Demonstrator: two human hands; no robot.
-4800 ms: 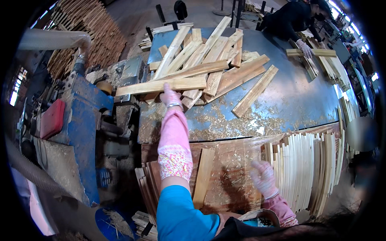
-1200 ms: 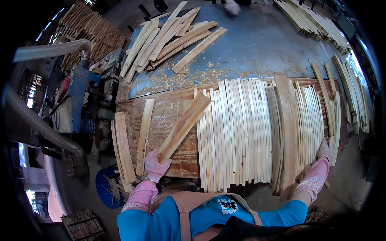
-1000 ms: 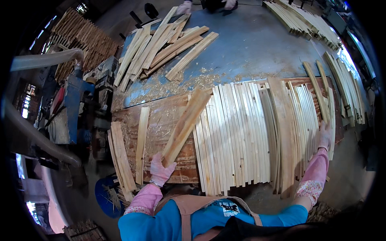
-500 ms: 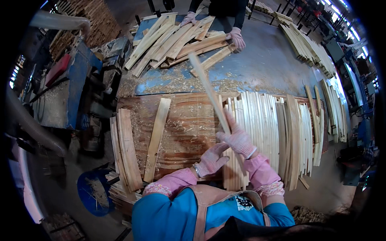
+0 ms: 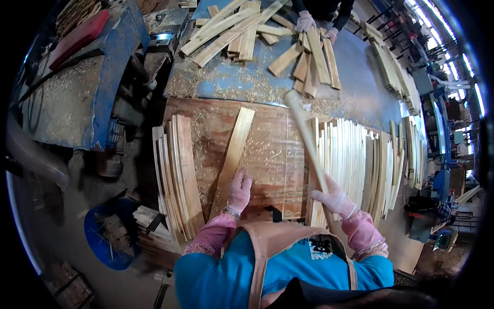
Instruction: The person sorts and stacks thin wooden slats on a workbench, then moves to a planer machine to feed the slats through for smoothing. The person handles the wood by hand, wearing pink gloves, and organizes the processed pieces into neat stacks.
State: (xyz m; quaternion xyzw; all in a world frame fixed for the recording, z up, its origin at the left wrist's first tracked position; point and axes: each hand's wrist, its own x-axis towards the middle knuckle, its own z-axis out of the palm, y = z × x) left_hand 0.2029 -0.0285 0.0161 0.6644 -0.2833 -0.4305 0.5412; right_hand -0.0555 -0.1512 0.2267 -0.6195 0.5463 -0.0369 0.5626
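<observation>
Over at the near end of the workshop, a brown wooden tabletop (image 5: pixel 275 170) scattered with shavings lies in front of the person, and a blue metal table (image 5: pixel 221 85) adjoins its far edge, with shavings thickest near the seam. Between the board under the left hand and the one in the right runs a broad stretch of brown wood, the widest gap for moving; its near edge sits close to the person's apron (image 5: pixel 278 236).

That flat board (image 5: pixel 232 154) lies aslant on the tabletop, with the gloved left hand (image 5: pixel 239 191) at its near right edge, fingers together; I cannot tell whether they grip. The gloved right hand (image 5: pixel 334 200) is closed around a narrow board (image 5: pixel 307 136), tilted and a little blurred, its far end pointing toward the blue table.

Crowding the right side of the tabletop is a row of pale strips (image 5: pixel 350 154); a stack of boards (image 5: pixel 180 170) lines the left edge. Farther off, a loose heap of boards (image 5: pixel 239 36) covers the blue table's left part, and a co-worker's gloved hand (image 5: pixel 305 21) touches planks (image 5: pixel 316 56) beside it. Leftward stand a blue machine (image 5: pixel 123 56) and, on the floor, a blue bucket (image 5: pixel 91 234) holding scraps.
</observation>
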